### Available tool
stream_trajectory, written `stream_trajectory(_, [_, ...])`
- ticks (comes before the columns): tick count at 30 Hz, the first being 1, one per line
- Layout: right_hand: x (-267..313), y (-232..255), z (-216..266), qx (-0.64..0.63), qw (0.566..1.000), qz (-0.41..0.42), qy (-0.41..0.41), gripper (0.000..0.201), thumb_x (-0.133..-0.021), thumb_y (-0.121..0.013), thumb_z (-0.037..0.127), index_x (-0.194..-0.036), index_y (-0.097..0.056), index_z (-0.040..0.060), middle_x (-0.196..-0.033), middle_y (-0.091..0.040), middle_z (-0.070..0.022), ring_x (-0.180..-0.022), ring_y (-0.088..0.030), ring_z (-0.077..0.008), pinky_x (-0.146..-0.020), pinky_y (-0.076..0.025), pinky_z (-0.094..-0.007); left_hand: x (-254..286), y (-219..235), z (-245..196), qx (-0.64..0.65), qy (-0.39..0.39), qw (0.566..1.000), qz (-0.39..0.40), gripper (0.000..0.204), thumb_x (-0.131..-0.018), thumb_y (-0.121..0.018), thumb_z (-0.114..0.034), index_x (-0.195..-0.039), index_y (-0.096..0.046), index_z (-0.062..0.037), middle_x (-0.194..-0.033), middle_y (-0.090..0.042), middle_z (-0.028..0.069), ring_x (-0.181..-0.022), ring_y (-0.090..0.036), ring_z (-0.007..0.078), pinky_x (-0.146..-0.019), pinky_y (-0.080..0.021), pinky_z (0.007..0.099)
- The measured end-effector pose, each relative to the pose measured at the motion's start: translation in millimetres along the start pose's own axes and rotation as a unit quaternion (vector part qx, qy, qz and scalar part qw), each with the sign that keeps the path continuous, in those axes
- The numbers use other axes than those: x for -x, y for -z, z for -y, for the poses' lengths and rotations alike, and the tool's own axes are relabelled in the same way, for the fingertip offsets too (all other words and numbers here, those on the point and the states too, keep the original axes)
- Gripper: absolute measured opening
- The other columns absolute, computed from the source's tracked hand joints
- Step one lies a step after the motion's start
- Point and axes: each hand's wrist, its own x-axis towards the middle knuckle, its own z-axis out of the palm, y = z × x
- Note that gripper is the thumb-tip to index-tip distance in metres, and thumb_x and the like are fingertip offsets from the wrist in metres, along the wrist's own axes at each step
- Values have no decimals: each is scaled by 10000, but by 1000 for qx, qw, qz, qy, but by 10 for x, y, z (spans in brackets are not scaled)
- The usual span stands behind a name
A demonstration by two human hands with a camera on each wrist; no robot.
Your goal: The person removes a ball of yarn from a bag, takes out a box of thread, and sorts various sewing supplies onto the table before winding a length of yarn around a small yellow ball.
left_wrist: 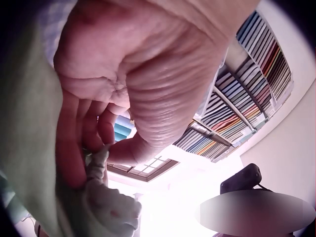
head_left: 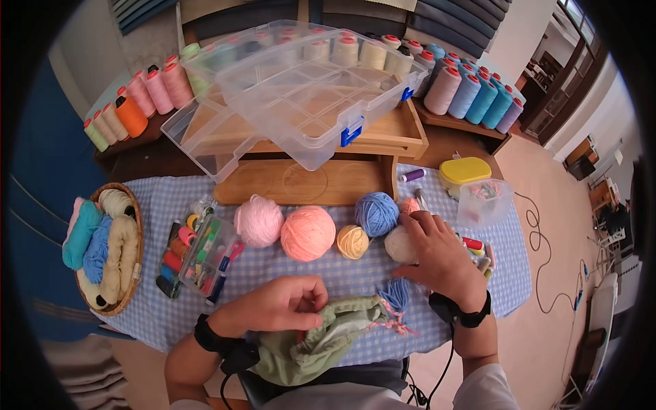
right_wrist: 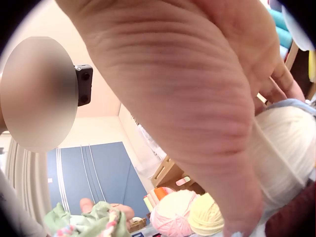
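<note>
A soft green fabric pouch [head_left: 307,345] with a gathered mouth lies near the table's front edge, a pink and blue braided cord [head_left: 396,324] at its right end. My left hand [head_left: 283,304] pinches the pouch's gathered rim between thumb and fingers; in the left wrist view the pinched green cloth [left_wrist: 98,163] hangs below the thumb. Over a white yarn ball [head_left: 400,246] my right hand [head_left: 441,256] reaches, thumb by its near side and fingers spread past its far side, close to a small coral ball [head_left: 410,206] and a metal tool [head_left: 420,198].
Pink [head_left: 258,221], peach [head_left: 307,234], yellow [head_left: 352,242] and blue yarn balls [head_left: 376,214] line the table. A box of notions [head_left: 208,256] and a yarn basket [head_left: 137,256] stand left. Clear plastic cases [head_left: 301,102] rest on a wooden stand [head_left: 273,184]. A yellow-lidded container [head_left: 465,171] sits right.
</note>
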Motion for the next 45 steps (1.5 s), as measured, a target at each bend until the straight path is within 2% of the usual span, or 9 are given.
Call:
stream_trajectory(11, [-30,237,71,-210,968,-139,18,909,-657,-825,118,-1412,-335,-10,-1232,-487,-195,-1143,-525,-342,-982,-431,-378,-62,3,88,-148,-70,977,-139,193,-869,-658,-33,-986,-504,-39,-854,-533,-26,-758,-533,30,-661,-446,186])
stream_trajectory(15, [-28,221,95,-469,856,-213,37,862,-700,-826,252,-1388,-377,-9,-1316,-486,-179,-1155,-538,-248,-983,-451,-383,-71,-18,77,-134,-73,977,-149,213,-865,-662,-22,-1028,-525,-34,-852,-551,-29,-769,-530,22,-646,-416,171])
stream_trajectory(17, [-7,275,92,-655,733,-183,12,833,-754,-755,417,-1363,-400,-26,-1261,-538,-184,-1093,-587,-255,-925,-492,-369,-69,-12,66,-135,-84,978,-135,248,-866,-663,-22,-1077,-535,-33,-854,-552,-29,-768,-527,19,-651,-415,168])
stream_trajectory(25, [22,205,-53,-735,668,-98,61,941,-716,-647,685,-1285,-444,-36,-1182,-548,-255,-853,-647,-265,-665,-559,-347,-43,2,22,-128,-89,977,-145,230,-874,-665,-43,-1078,-559,-26,-855,-549,-27,-771,-530,24,-664,-429,181])
stream_trajectory(28, [22,211,-93,-798,548,-142,208,1068,-577,-643,850,-1206,-476,3,-1081,-512,-273,-718,-597,-272,-539,-532,-333,-50,37,32,-131,-97,975,-149,226,-875,-671,-54,-1074,-566,-31,-856,-550,-30,-773,-531,25,-670,-432,181])
stream_trajectory(35, [252,383,-177,-845,443,-34,296,774,-722,-786,510,-1296,-444,119,-1163,-450,-233,-550,-624,-288,-478,-551,-321,-42,6,4,-134,-91,975,-153,230,-871,-681,-56,-1073,-573,-34,-856,-550,-39,-783,-526,20,-681,-424,174])
stream_trajectory(39, [176,333,31,-818,494,-29,293,734,-726,-783,531,-1284,-488,158,-1373,-345,-329,-819,-673,-360,-576,-571,-333,22,-26,-60,-154,-125,962,-189,262,-852,-704,-61,-1076,-572,-33,-838,-549,-39,-773,-525,19,-676,-421,173])
stream_trajectory(41, [169,223,188,-766,607,-72,198,863,-625,-820,605,-1270,-523,115,-1394,-341,-387,-860,-662,-356,-714,-555,-362,77,-49,-69,-233,-167,938,-194,323,-816,-756,-82,-1073,-572,-18,-849,-547,-18,-768,-532,49,-684,-429,197])
stream_trajectory(45, [-20,273,344,-367,906,-64,202,775,-608,-903,306,-1275,-578,83,-1404,-432,-234,-1235,-498,-355,-950,-463,-399,34,-72,37,-87,-250,961,-86,524,-768,-816,-102,-1182,-503,-27,-946,-560,23,-835,-554,75,-699,-459,226])
